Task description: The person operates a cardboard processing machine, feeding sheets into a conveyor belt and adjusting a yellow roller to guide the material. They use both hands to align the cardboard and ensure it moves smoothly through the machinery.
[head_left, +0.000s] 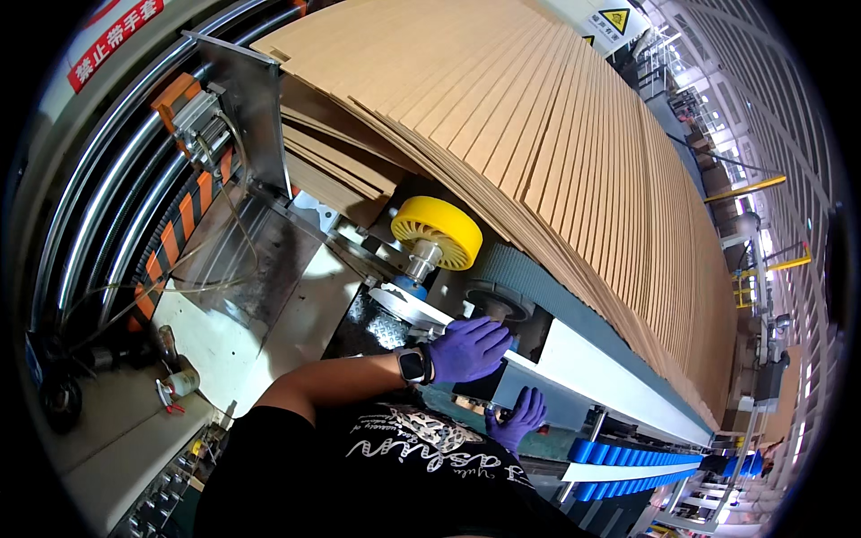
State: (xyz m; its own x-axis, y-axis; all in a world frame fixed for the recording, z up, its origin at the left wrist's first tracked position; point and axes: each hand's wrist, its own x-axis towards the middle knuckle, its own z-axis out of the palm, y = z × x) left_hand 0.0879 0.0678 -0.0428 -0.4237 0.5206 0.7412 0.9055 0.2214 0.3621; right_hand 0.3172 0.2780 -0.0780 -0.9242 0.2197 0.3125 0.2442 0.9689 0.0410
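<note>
My left hand (468,348), in a purple glove with a watch (414,365) at the wrist, lies with fingers stretched out over the edge of the white machine rail (619,386). Lower down, my right hand (518,420), gloved the same, has its fingers apart against a grey panel (556,403). Nothing shows in either hand. Just beyond them, a yellow wheel (439,231) sits on a metal shaft beside a dark ribbed belt (516,273). A long row of overlapping brown cardboard sheets (574,170) leans above this belt.
An upright metal plate (247,112) and a pneumatic cylinder (199,125) stand at the left, near shiny rollers (99,193) and orange-black striping (170,238). A spray bottle (179,384) is at lower left. Blue rollers (637,459) line the right side.
</note>
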